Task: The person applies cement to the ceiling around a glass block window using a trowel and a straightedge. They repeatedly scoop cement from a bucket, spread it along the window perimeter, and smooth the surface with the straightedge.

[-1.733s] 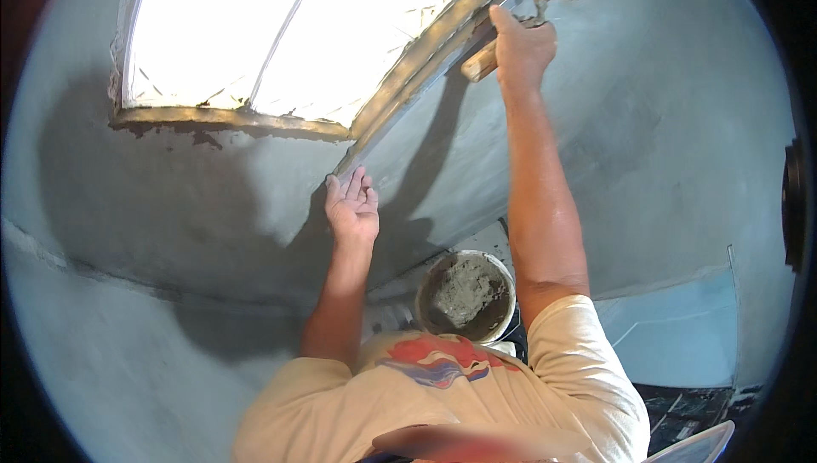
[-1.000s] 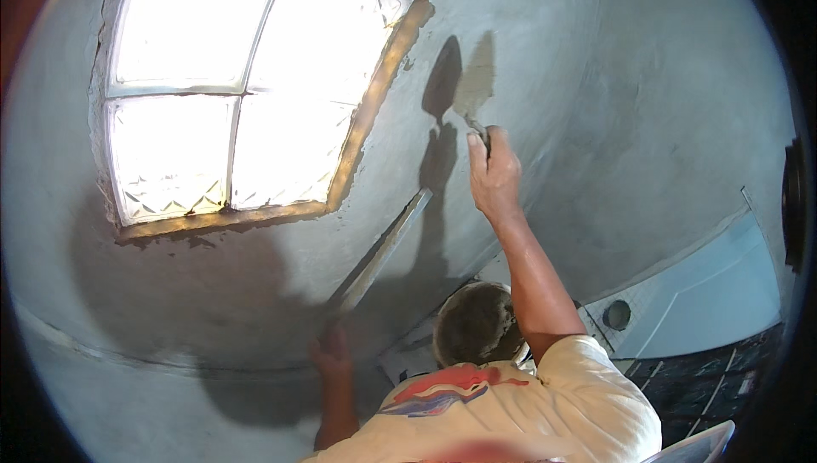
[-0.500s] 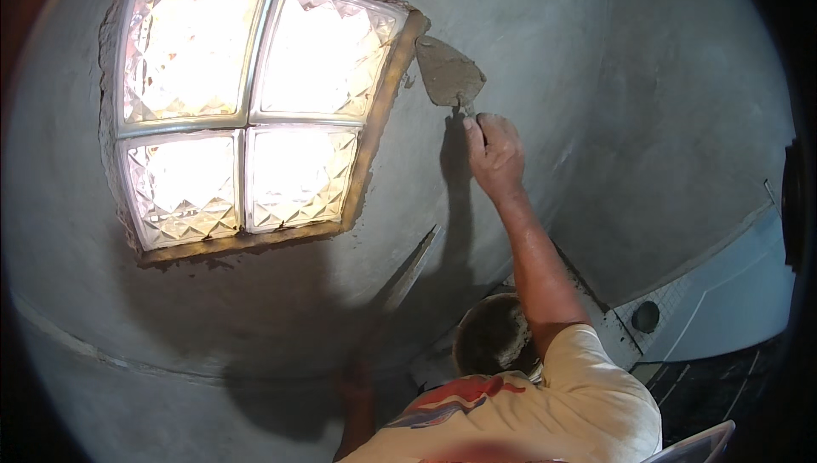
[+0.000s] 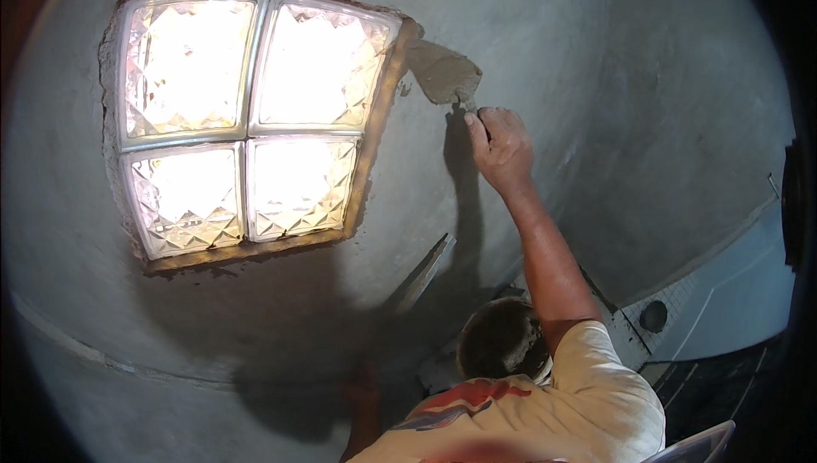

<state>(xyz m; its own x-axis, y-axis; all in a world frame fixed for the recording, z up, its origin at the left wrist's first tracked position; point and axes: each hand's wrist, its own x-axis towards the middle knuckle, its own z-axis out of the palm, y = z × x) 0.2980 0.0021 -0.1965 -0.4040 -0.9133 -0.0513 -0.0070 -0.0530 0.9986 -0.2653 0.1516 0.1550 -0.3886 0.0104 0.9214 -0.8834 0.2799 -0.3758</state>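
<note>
My right hand is closed round the handle of a pointing trowel. The blade, coated in grey mortar, has its tip at the upper right corner of a glass block window. Along the window's right and lower sides runs a brownish recessed gap. Low in the shadow, my left hand looks closed, though its fingers are hard to make out. A long, thin, pale-edged flat piece slants up from it; its lower end is lost in the dark.
Smooth grey plastered wall surrounds the window and meets another wall at the right. Below my right arm stands a round bucket with mortar inside. At the lower right are a pale blue surface, a round dark hole and dark flooring.
The trowel's tip has come left onto the gap at the window's upper right corner, and the blade has tilted flatter. The window and wall sit slightly lower in view.
</note>
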